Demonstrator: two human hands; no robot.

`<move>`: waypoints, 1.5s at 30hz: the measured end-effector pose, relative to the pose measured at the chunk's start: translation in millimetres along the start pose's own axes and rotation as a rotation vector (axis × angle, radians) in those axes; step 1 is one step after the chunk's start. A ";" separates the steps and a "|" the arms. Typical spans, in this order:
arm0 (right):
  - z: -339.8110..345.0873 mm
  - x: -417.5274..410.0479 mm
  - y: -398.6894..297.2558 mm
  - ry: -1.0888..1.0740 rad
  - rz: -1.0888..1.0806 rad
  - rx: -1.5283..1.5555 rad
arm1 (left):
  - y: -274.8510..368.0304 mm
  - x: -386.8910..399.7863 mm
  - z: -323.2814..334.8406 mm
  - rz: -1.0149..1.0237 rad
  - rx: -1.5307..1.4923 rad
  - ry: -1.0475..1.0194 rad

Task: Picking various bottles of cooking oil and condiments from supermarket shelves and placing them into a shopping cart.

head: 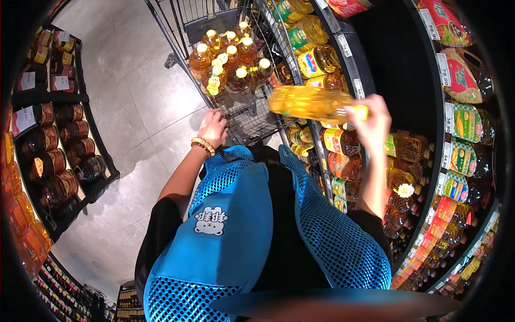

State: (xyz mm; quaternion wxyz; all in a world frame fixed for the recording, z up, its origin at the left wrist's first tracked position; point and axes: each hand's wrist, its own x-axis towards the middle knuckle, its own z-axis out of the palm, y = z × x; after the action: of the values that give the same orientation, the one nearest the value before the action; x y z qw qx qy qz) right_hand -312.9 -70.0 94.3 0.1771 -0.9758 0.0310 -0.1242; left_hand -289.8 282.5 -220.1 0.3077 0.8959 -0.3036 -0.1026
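Observation:
My right hand grips a large bottle of yellow cooking oil near its yellow cap. The bottle lies nearly level, its base pointing left over the near right side of a wire shopping cart. Resting at the cart's near left corner is my left hand, a beaded bracelet on its wrist; whether its fingers close round the rim cannot be told. Several bottles of darker amber oil with yellow caps stand upright in the cart, some with yellow tags at their necks.
On the right, curved shelves hold rows of oil bottles behind price tags, close beside the cart. Across the grey tiled floor, at left, stands another shelf unit with dark bottles. A blue mesh vest covers my torso.

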 end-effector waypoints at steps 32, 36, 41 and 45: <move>321.3 -16.2 29.6 -0.560 0.247 0.640 | -12.0 4.6 -4.3 0.048 0.218 -0.181; 250.2 -58.9 72.1 -0.393 0.160 0.524 | 5.7 25.4 -21.8 0.052 0.376 -0.248; 52.3 -92.7 117.7 0.242 0.427 -0.002 | -11.8 37.5 8.5 0.118 0.391 -0.229; -80.2 -120.0 190.9 0.743 0.466 -0.468 | -1.2 35.5 10.8 0.040 0.470 -0.250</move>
State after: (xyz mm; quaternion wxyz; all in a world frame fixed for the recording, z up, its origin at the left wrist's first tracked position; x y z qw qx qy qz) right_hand -452.4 -263.2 71.8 -0.0466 -0.8462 0.3364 -0.4106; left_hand -265.0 256.4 -229.3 0.0531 0.9170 -0.3722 -0.1329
